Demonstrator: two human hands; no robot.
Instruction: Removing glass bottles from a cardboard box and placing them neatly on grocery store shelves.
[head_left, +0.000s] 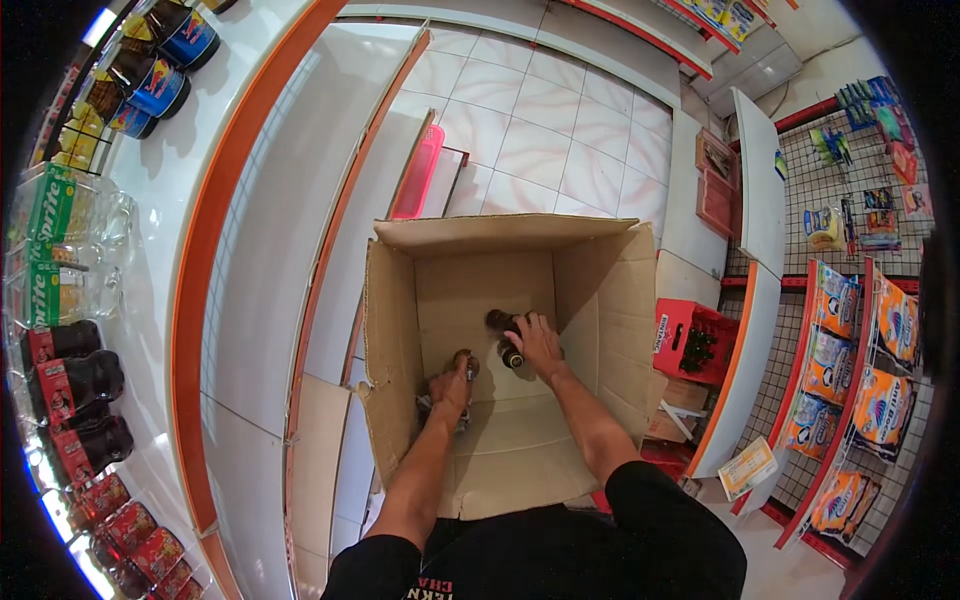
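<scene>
Both of my hands reach down into an open cardboard box (525, 424) in front of my body. My left hand (448, 388) grips a small bottle (466, 363) near the box's left wall; its lower part is hidden. Beneath that hand lie more items, too covered to name. To the right, my right hand (536, 341) has its fingers around a dark brown bottle (498, 320). Another dark bottle with a round cap (512, 356) sits just below this one, close to my palm. The box's top flaps stand up.
Shelves with an orange edge (196, 300) run along the left, holding soft drink bottles (79, 382) and energy drink bottles (154, 86). A pink plastic basket (421, 174) is beyond the box. At right stand a red crate (694, 341) and racks of diaper packs (885, 405).
</scene>
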